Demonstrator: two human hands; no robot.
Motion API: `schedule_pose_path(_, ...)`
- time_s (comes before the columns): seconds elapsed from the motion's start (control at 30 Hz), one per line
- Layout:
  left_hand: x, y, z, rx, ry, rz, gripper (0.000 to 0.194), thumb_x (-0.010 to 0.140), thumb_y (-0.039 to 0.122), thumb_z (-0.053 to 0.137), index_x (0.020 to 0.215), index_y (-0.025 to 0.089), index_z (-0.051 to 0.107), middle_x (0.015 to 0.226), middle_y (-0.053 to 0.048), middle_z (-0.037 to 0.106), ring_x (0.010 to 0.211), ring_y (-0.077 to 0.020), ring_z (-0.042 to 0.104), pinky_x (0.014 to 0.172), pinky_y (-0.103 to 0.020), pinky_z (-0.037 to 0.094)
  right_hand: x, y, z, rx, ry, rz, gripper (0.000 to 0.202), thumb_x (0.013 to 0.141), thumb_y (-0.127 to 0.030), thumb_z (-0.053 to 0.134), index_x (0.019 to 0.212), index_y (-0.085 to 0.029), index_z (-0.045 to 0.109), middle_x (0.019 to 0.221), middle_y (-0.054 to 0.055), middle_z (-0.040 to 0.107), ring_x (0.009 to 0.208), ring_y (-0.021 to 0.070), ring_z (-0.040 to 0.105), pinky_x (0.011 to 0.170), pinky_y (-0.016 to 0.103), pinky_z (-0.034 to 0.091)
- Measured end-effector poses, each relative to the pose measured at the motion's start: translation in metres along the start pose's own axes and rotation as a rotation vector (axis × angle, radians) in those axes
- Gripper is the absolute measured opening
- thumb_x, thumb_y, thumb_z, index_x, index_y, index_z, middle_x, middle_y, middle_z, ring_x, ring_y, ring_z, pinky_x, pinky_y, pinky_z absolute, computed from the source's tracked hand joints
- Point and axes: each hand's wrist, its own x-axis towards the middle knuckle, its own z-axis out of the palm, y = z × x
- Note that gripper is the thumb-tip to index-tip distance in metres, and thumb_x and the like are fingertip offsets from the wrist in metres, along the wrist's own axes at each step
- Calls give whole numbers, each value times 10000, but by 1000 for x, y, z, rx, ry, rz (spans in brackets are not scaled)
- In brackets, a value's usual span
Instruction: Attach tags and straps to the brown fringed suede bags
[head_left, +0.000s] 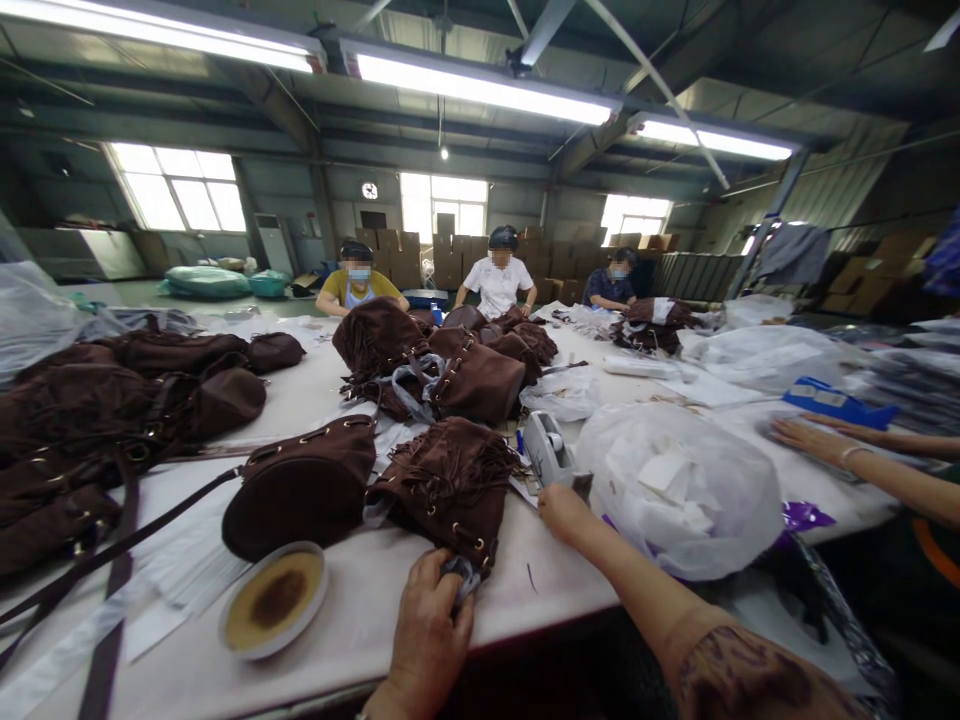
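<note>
A brown fringed drawstring bag (pixel 450 480) with gold eyelets lies on its side at the table's front. My left hand (pixel 431 625) is closed at its near end, gripping crumpled grey plastic (pixel 463 575) that sticks out there. My right hand (pixel 566 513) is closed at the near end of a grey tape dispenser (pixel 547 445); whatever its fingers hold is hidden. Left of the fringed bag, a second brown bag (pixel 304 485) shows its round base and trails a strap. A shallow dish (pixel 311 610) of yellowish stuff with a dark brown centre stands before it.
Brown bags pile up at the left (pixel 112 400) and centre (pixel 480 375). A clear plastic sack (pixel 679 500) of white scraps stands beside my right forearm. At right, another person's hands (pixel 814 440) rest near a blue tape dispenser (pixel 836 400). Several people work across the table.
</note>
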Motion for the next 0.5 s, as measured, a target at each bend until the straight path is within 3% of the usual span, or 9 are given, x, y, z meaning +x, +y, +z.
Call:
schedule_pose_path(0.2,-2,0,1,-6,-6,-12,163,783,63,600,873,197,624,1141,-124,567,1058,-286,562,888,-468,555,-12,-15,0,-129,-16,23,268,859,-78,481,983,-120,715,935,204,731,901,319,719,783,403,555)
schedule_pose_path(0.5,-2,-3,2,27,14,14,179,762,64,605,878,197,638,1136,-135,587,1041,-295,583,860,-455,567,-9,-38,-2,-199,-2,55,353,867,-34,473,1142,-140,669,874,179,752,814,306,742,695,365,557)
